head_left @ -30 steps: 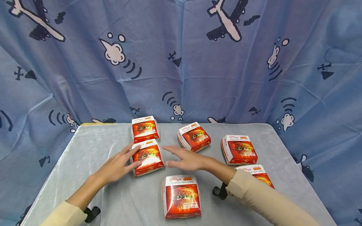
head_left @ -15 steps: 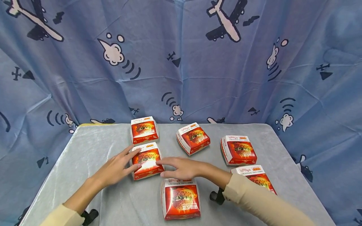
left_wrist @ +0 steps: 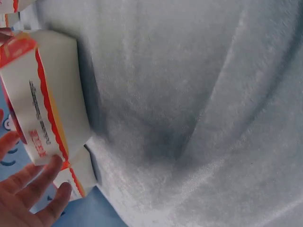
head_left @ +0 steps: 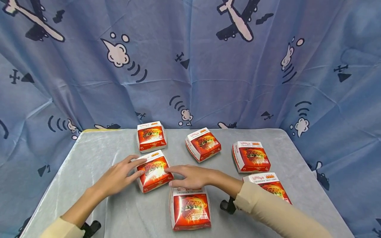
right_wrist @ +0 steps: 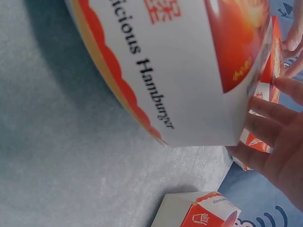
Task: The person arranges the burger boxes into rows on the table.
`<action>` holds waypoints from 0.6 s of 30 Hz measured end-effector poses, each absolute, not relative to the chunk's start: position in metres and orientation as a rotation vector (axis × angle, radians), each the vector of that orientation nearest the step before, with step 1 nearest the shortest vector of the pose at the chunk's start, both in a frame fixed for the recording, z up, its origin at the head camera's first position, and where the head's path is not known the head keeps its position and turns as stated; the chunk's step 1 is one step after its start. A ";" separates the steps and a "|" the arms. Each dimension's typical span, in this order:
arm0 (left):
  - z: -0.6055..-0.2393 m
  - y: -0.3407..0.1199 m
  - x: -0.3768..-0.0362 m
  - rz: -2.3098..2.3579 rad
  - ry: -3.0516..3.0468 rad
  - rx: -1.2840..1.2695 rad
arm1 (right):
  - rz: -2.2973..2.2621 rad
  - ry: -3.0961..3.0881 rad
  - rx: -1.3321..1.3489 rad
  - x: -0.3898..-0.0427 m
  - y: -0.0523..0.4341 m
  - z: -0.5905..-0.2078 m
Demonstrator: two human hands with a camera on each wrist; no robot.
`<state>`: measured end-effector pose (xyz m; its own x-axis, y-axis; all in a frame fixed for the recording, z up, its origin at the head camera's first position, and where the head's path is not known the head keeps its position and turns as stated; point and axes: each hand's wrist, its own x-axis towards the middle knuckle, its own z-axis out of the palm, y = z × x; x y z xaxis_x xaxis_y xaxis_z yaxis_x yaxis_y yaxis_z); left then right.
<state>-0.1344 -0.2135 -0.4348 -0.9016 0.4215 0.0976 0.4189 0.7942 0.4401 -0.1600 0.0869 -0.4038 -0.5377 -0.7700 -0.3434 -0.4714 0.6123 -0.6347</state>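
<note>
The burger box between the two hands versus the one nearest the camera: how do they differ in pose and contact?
The box between the hands sits turned at an angle, while the nearest box lies nearly square to the table edge. The left hand and right hand both touch the angled box with straight fingers; the nearest box only lies under the right hand. Both are closed, with the same red burger print.

Grey-covered table with 6 burger boxes

The table wears a pale grey, slightly shiny cloth and stands against a blue printed curtain. 6 red-and-white burger boxes lie on it: 1 at the back left, 1 just in front of that, 1 at the back centre, 1 right of centre, 1 at the near right, and 1 nearest the front edge.
</note>
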 end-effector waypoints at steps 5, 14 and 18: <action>-0.431 -0.215 -0.135 0.705 3.009 0.675 | -0.625 2.229 -0.975 -0.162 0.086 -0.403; -0.430 -0.211 -0.139 0.604 3.017 0.698 | -0.598 2.271 -0.986 -0.166 0.084 -0.403; -0.429 -0.210 -0.139 0.681 2.920 0.754 | -0.584 2.276 -0.983 -0.167 0.081 -0.403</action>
